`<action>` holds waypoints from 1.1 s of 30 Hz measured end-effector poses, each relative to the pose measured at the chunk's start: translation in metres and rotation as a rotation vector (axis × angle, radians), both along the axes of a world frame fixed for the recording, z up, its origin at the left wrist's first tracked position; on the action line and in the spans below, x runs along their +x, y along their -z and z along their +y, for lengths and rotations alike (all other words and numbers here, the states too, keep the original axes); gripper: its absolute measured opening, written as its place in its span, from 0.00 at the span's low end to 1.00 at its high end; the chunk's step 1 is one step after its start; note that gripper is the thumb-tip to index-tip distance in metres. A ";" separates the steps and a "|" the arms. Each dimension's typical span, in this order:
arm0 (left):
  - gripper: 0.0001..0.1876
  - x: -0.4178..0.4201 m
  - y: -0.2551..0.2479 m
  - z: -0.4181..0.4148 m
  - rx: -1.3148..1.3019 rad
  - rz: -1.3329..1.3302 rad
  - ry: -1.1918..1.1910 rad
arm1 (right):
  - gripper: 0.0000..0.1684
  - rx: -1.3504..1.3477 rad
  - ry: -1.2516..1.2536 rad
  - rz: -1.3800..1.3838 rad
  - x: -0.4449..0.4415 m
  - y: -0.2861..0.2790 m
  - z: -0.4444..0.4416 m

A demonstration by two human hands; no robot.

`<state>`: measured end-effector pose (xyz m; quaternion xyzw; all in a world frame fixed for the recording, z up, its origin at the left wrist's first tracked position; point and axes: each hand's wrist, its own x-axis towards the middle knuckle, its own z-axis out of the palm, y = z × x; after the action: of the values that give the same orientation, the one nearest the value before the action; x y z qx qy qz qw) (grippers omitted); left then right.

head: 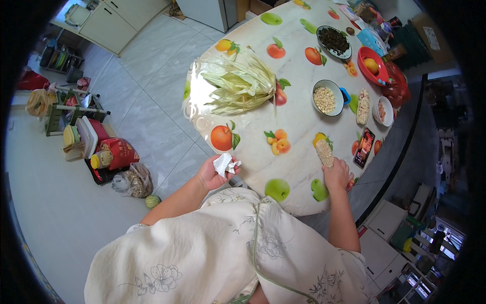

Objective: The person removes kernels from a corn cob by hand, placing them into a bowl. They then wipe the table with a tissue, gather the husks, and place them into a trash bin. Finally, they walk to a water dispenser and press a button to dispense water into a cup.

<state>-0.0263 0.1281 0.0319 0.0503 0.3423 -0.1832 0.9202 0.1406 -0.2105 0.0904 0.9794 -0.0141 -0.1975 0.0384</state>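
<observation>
My left hand [210, 176] is at the near left edge of the table [300, 167], holding a crumpled white tissue [224, 165] in its curled fingers. In my right hand [337, 175] is a stripped corn cob [324, 152], gripped at its lower end and pointing away from me. Beyond it stands a bowl [339, 102] with a blue handle, holding pale loose corn kernels [324, 99]. Right of that bowl lies a corn cob with white and dark red kernels [363, 108]. A small white bowl [388, 110] beside it contains pinkish pieces. Corn husks [243, 83] are heaped at the far left.
A smartphone [364, 147] with a lit screen lies near the right edge. Farther back are a plate [348, 54] of dark dried food, a red basin [365, 72] with a yellow fruit, and a red plastic bag [396, 85]. Bags and a small melon [152, 201] sit on the floor, left.
</observation>
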 end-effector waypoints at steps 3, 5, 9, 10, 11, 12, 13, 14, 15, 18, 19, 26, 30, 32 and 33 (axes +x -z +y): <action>0.17 -0.007 0.000 0.006 -0.020 -0.011 -0.018 | 0.41 0.073 -0.100 -0.118 0.014 -0.015 0.033; 0.17 -0.011 -0.002 0.007 -0.013 0.013 -0.026 | 0.49 0.389 -0.285 -0.122 0.033 -0.009 0.062; 0.17 -0.019 -0.008 0.012 0.009 0.029 -0.068 | 0.54 0.421 -0.546 -0.164 0.067 -0.016 0.177; 0.17 -0.022 -0.009 0.014 0.007 0.021 -0.084 | 0.57 0.377 -0.532 -0.130 0.075 -0.016 0.205; 0.17 -0.025 -0.009 0.016 0.023 0.032 -0.119 | 0.60 0.330 -0.518 -0.098 0.085 -0.016 0.228; 0.17 -0.030 -0.009 0.018 0.041 0.047 -0.157 | 0.61 0.274 -0.550 -0.048 0.097 -0.016 0.246; 0.18 -0.034 -0.009 0.019 0.053 0.060 -0.190 | 0.63 0.211 -0.579 -0.001 0.106 -0.017 0.261; 0.18 -0.038 -0.011 0.021 0.059 0.061 -0.212 | 0.64 0.147 -0.607 0.046 0.110 -0.018 0.272; 0.18 -0.043 -0.014 0.023 0.061 0.064 -0.236 | 0.64 0.086 -0.670 0.082 0.110 -0.017 0.280; 0.18 -0.059 -0.010 0.028 0.063 0.106 -0.334 | 0.58 -0.018 -0.789 0.126 0.107 -0.008 0.296; 0.18 -0.065 -0.007 0.029 0.062 0.125 -0.372 | 0.53 0.005 -0.787 0.101 0.105 0.005 0.296; 0.19 -0.077 0.003 0.033 0.034 0.054 -0.387 | 0.23 0.324 -0.754 0.068 0.139 0.038 0.287; 0.19 -0.063 0.000 0.034 0.043 0.060 -0.366 | 0.21 0.731 -0.677 -0.103 0.158 0.010 0.273; 0.19 -0.055 0.000 0.036 0.022 0.023 -0.320 | 0.21 0.975 -0.644 -0.232 0.173 0.000 0.262; 0.18 -0.051 -0.001 0.037 0.003 -0.015 -0.287 | 0.21 1.107 -0.505 -0.142 0.173 -0.010 0.260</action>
<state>-0.0776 0.1656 0.0325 0.0034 0.3393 -0.0486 0.9394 0.3134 0.0491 0.1000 0.8379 0.3208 -0.0945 -0.4314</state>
